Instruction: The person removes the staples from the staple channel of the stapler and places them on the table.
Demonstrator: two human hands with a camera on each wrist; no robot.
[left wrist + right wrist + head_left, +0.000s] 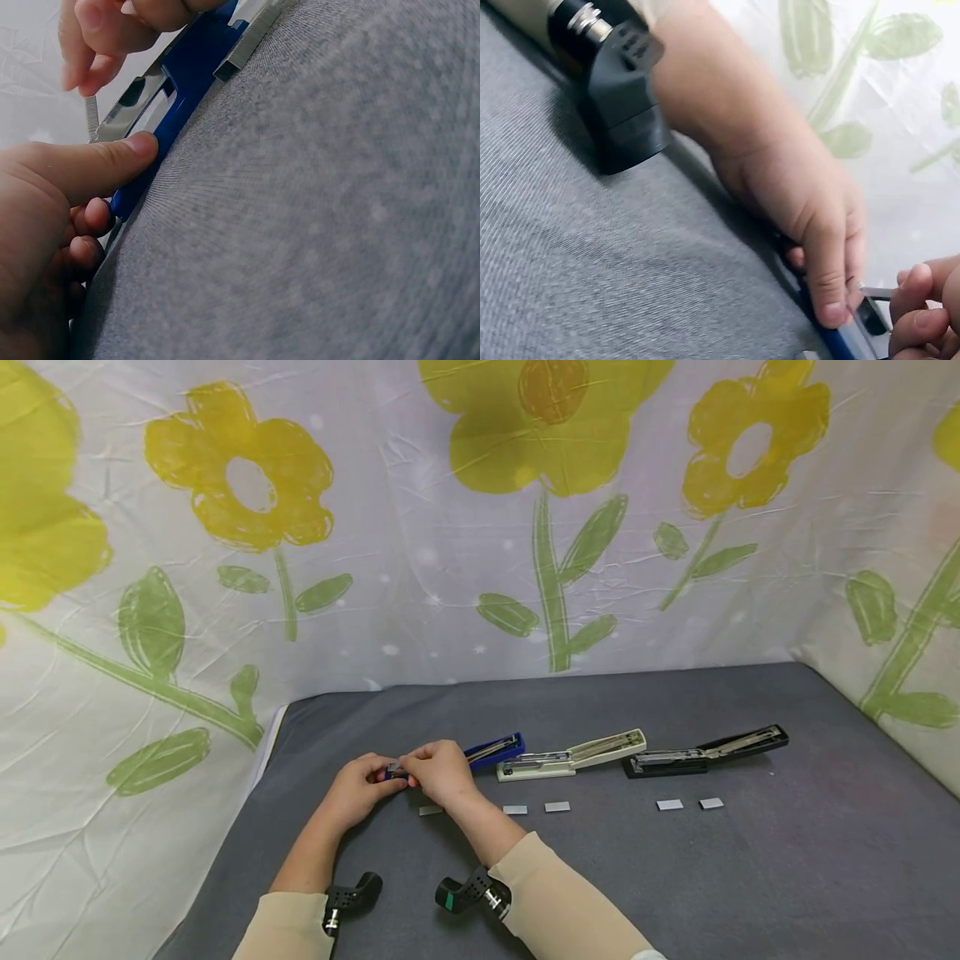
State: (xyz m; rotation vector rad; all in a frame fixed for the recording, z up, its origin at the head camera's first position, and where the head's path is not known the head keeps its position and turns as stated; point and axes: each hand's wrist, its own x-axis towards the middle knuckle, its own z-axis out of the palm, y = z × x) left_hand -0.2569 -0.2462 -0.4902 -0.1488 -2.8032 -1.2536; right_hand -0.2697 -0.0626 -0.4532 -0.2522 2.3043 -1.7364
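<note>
A blue stapler (495, 750) lies opened out on the grey cloth, partly hidden by both hands in the head view. My left hand (357, 789) grips the end of its base, the thumb (139, 146) pressing on the blue side in the left wrist view. Over the metal magazine (131, 112), my right hand (442, 772) pinches a thin ridged staple strip (91, 116). That strip's lower end is by the magazine's end; I cannot tell whether it touches. Another staple strip (430, 810) lies on the cloth beside the stapler.
To the right, a cream stapler (570, 758) and a black stapler (705, 756) also lie opened out. In front of them are several staple strips, among them one (557, 807) by the cream stapler and one (670, 805) by the black. A flowered curtain (390, 568) hangs behind the table.
</note>
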